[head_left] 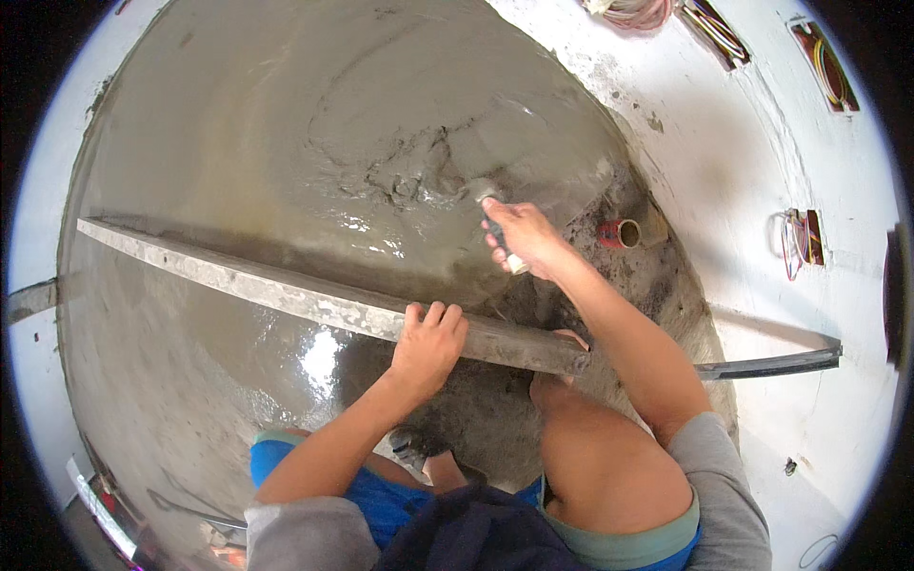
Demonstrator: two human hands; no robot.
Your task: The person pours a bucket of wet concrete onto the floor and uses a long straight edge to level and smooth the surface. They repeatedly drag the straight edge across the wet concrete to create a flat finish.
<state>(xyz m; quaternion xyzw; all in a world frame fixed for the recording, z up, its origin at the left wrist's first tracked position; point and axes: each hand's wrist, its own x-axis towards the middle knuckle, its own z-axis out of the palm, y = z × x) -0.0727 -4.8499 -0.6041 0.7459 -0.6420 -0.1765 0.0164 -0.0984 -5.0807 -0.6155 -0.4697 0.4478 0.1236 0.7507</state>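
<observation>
A long, cement-smeared screed bar (267, 284) lies across wet grey mortar (286, 114), running from the far left to just in front of my right leg. My left hand (428, 347) is closed over the bar's edge, right of its middle. Beyond the bar, my right hand (522, 238) is wrapped round the dark handle of a trowel (517, 264), whose pale butt end points toward me. The trowel's blade is mostly lost against the mortar, so how deep it sits is unclear. A rough, churned patch (409, 176) of mortar lies left of the trowel.
A red pipe stub (619, 234) rises from the floor right of my right hand. The white wall (705, 171) has recessed electrical boxes (810, 238) with loose wires. A dark strip (771, 365) juts out beside my right arm. My shoe (409, 445) is on the darker floor.
</observation>
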